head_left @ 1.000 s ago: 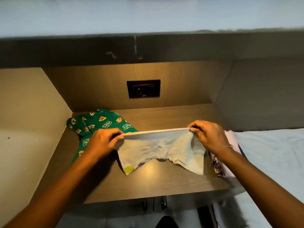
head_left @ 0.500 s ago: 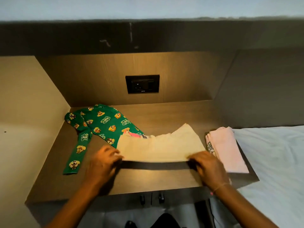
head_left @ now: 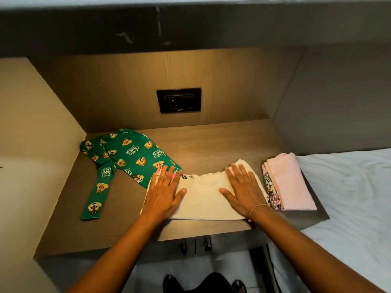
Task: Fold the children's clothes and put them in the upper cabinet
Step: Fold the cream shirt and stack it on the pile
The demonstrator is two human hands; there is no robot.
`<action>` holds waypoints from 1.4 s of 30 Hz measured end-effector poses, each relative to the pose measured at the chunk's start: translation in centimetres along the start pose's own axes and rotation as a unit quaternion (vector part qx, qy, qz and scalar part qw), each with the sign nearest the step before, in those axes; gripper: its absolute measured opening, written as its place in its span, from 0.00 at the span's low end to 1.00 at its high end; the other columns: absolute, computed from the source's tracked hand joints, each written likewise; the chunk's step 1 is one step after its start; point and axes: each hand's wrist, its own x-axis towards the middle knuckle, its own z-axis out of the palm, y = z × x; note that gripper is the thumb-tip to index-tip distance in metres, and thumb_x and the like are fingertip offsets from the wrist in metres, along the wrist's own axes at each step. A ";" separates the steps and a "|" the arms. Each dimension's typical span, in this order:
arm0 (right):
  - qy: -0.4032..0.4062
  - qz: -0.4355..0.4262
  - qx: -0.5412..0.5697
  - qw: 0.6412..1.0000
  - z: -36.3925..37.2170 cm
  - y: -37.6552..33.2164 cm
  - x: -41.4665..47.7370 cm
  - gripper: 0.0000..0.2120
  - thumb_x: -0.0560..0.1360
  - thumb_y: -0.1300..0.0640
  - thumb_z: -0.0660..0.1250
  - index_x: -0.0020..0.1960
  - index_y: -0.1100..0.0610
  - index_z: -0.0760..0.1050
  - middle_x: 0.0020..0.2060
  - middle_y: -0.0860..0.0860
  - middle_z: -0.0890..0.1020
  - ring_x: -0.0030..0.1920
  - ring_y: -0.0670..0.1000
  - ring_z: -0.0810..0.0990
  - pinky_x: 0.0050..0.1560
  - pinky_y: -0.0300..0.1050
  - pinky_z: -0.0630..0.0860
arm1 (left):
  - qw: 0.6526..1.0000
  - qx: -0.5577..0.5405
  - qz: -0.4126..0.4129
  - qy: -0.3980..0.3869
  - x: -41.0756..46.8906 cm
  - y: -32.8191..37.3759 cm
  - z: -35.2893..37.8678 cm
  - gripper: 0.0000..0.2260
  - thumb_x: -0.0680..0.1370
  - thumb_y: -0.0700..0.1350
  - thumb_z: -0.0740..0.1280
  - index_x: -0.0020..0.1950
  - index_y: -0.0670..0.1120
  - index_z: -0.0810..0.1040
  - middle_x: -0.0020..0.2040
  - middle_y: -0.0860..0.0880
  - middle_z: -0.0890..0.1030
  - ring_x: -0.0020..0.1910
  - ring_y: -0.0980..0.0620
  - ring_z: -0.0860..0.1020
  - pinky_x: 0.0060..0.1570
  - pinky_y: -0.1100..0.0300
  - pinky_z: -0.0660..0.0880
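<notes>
The cream garment (head_left: pixel 203 199) lies folded flat on the wooden shelf (head_left: pixel 211 144), long axis left-right, fold edge nearest. Left hand (head_left: pixel 164 193) and right hand (head_left: pixel 243 191) press it, palms open, fingers spread.

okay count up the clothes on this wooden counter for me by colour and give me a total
Green patterned garment, spread out: 1
Cream garment, under the left hand and right hand: 1
Pink folded garment: 1
Printed folded piece tucked under the pink one: 1
Total: 4
</notes>
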 end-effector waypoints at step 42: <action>-0.091 -0.108 -0.063 0.988 -5.2 3.5 6.6 0.18 0.73 0.46 0.69 0.61 0.47 0.74 0.58 0.50 0.79 0.57 0.54 0.73 0.56 0.49 0.70 | 0.995 0.051 0.090 -0.005 4.8 -7.1 -3.6 0.15 0.76 0.60 0.65 0.59 0.55 0.76 0.57 0.54 0.78 0.55 0.52 0.70 0.52 0.53 0.62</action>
